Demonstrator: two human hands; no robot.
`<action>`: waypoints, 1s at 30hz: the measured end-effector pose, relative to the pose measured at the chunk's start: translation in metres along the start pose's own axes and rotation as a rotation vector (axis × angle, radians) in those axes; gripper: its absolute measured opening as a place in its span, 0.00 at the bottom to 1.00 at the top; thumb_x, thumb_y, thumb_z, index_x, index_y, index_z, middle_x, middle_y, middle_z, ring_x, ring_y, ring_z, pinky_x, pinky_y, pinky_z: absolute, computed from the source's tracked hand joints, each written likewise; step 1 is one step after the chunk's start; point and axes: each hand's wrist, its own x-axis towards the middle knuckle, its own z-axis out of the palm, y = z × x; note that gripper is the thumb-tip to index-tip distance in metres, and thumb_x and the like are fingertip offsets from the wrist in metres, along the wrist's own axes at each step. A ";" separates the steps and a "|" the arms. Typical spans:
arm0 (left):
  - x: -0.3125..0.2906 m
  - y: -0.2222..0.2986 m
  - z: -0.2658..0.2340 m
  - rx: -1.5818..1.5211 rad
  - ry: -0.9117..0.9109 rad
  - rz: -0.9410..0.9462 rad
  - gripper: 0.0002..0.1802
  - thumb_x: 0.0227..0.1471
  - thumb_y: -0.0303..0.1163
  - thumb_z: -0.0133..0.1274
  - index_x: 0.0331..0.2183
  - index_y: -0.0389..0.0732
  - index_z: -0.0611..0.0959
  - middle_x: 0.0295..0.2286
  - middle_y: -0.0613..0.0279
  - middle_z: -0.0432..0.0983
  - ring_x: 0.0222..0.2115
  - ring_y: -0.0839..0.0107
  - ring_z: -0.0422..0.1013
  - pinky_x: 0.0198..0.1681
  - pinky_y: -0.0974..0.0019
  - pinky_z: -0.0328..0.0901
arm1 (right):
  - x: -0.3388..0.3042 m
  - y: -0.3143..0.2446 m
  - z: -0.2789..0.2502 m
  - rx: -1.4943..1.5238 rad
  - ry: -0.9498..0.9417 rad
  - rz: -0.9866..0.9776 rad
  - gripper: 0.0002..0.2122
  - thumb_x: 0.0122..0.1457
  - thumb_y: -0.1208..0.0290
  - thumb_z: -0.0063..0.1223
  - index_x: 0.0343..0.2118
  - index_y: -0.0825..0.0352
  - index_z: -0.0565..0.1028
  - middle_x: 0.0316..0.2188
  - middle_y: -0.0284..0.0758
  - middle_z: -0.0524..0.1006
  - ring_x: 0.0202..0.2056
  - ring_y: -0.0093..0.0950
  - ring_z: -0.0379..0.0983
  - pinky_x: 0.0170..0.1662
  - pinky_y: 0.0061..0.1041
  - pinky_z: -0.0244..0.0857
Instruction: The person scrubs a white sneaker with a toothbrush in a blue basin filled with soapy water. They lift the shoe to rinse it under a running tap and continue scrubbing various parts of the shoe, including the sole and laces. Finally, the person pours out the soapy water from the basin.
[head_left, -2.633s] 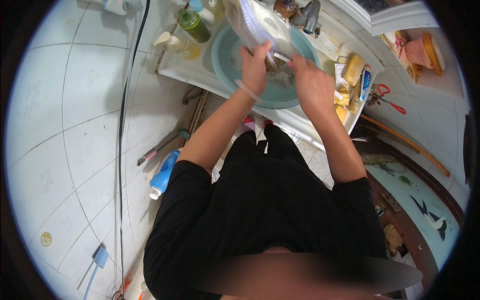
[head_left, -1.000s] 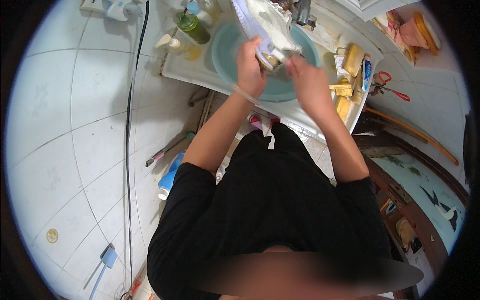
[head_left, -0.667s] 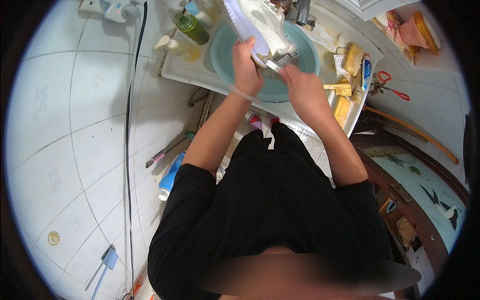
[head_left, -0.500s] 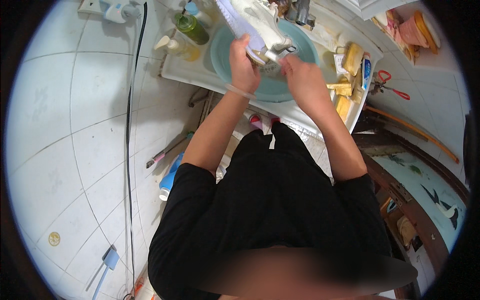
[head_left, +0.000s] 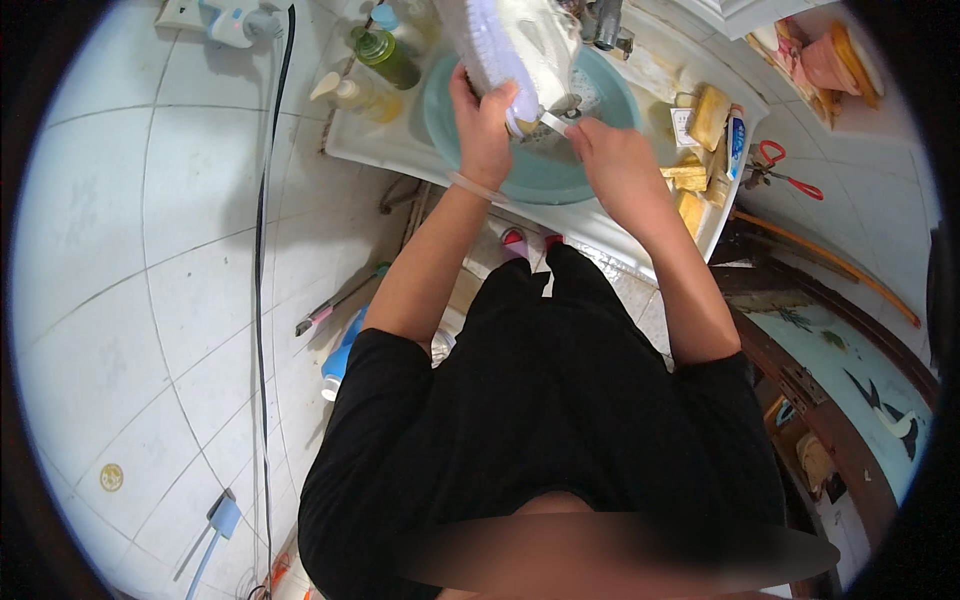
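Slanting over a teal basin (head_left: 548, 182), white shoe (head_left: 545, 55) in left grip (head_left: 486, 128).

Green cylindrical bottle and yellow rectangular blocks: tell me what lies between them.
The head view shows a round teal basin, with the white-and-lavender shoe, left hand and right hand over it.

A white washstand (head_left: 368, 150) carries a teal basin (head_left: 555, 185), bottles (head_left: 391, 63) and yellow blocks (head_left: 709, 113).

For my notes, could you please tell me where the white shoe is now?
In the head view, the white shoe is at the top centre, in the left hand above the teal basin, right of the green bottle.
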 end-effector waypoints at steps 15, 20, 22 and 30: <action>0.004 -0.001 0.008 -0.384 -0.110 -0.295 0.22 0.52 0.45 0.42 0.43 0.38 0.71 0.39 0.63 0.71 0.42 0.67 0.67 0.47 0.64 0.61 | -0.011 0.012 -0.012 0.257 -0.203 -0.017 0.17 0.61 0.59 0.41 0.23 0.70 0.69 0.17 0.42 0.68 0.22 0.36 0.65 0.28 0.32 0.58; -0.002 0.008 0.017 -0.394 -0.112 -0.341 0.23 0.53 0.45 0.40 0.43 0.39 0.71 0.41 0.62 0.71 0.43 0.66 0.67 0.49 0.63 0.60 | -0.014 0.022 -0.018 0.331 -0.150 0.005 0.15 0.60 0.62 0.44 0.25 0.69 0.70 0.17 0.38 0.67 0.21 0.30 0.63 0.28 0.28 0.58; -0.002 0.005 0.018 -0.404 -0.102 -0.354 0.24 0.53 0.46 0.39 0.44 0.39 0.71 0.42 0.62 0.71 0.44 0.65 0.67 0.49 0.62 0.60 | -0.021 0.026 -0.019 0.323 -0.113 -0.058 0.12 0.59 0.65 0.46 0.28 0.70 0.73 0.19 0.42 0.71 0.22 0.36 0.67 0.29 0.31 0.61; -0.002 -0.022 -0.013 -0.243 -0.085 -0.438 0.30 0.50 0.52 0.37 0.49 0.42 0.67 0.45 0.59 0.69 0.44 0.60 0.67 0.39 0.49 0.66 | -0.088 0.146 0.006 0.108 0.181 0.367 0.08 0.59 0.68 0.44 0.36 0.66 0.72 0.21 0.43 0.74 0.25 0.40 0.72 0.30 0.36 0.65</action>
